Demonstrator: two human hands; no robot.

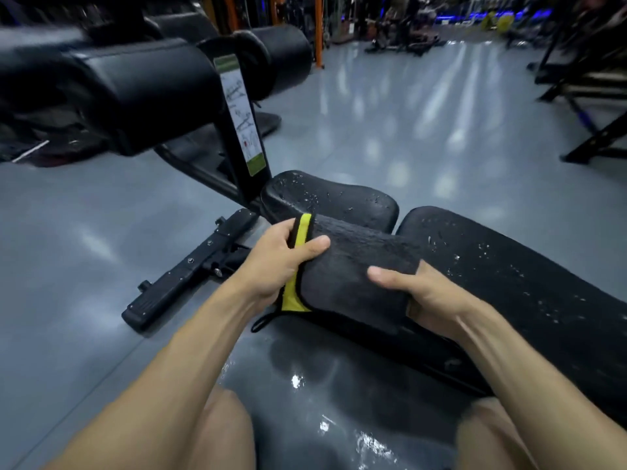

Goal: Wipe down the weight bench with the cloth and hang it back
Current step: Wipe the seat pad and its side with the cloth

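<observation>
- Bare knees and two forearms fill the foreground, above a glossy grey floor (84,239) that mirrors the ceiling lights.
- The left hand (281,259) is clamped on one end of the cloth (353,269), thumb pressed on top and fingers curled beneath a yellow panel edged in black.
- The right hand (424,293) grips the opposite end, thumb lying across the dark nap; the cloth is stretched between both hands, held just over the weight bench (509,283).
- The cloth is charcoal and plush on its upper face (a thin black loop dangles from its near left corner).
- The bench's long black pad runs off to the right, speckled with pale droplets or flecks; its smaller seat pad (332,198), likewise flecked, sits just beyond the cloth.
- A black upright carrying a white instruction label (242,120) with green bands rises behind the seat pad.
- Padded black rollers (142,86) jut out on either side of the upright.
- Orange posts and blurred gym machines line the far background.
</observation>
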